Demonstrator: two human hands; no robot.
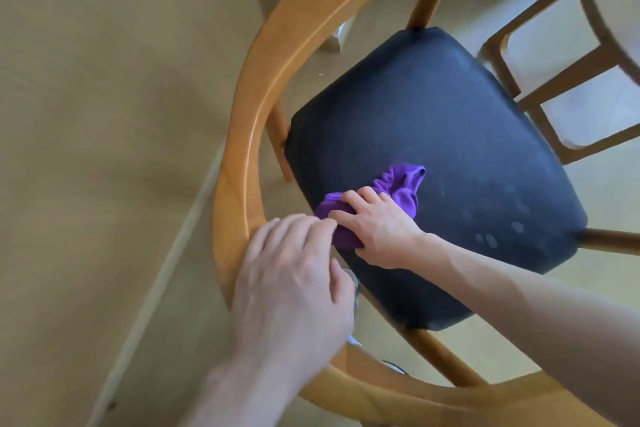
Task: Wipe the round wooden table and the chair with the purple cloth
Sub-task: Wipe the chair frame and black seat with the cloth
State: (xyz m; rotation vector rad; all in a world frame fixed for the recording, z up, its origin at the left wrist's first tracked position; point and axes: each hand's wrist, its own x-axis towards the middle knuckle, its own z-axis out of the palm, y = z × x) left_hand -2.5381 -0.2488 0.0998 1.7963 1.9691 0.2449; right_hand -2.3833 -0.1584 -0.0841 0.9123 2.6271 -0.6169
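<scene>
Chair work is under way, by my reckoning: my right hand presses the bunched purple cloth onto the dark padded seat of the wooden chair with the curved armrest rail, fingers curled over the wad and gripping it. My left hand rests on the curved rail at the near left, fingers relaxed and holding nothing, steadying the frame, I think. The cloth sits on the near-left part of the seat, close to its edge. Pale spots and smudges show across the right and far parts of the seat, so I judge most of the seat is left to wipe, along with the rail. The round table's pale edge shows only at the upper right; I cannot tell whether that surface has been wiped. The crumpled cloth's long axis runs diagonally, from under my palm toward the seat's middle, its loose end pointing up and right.
</scene>
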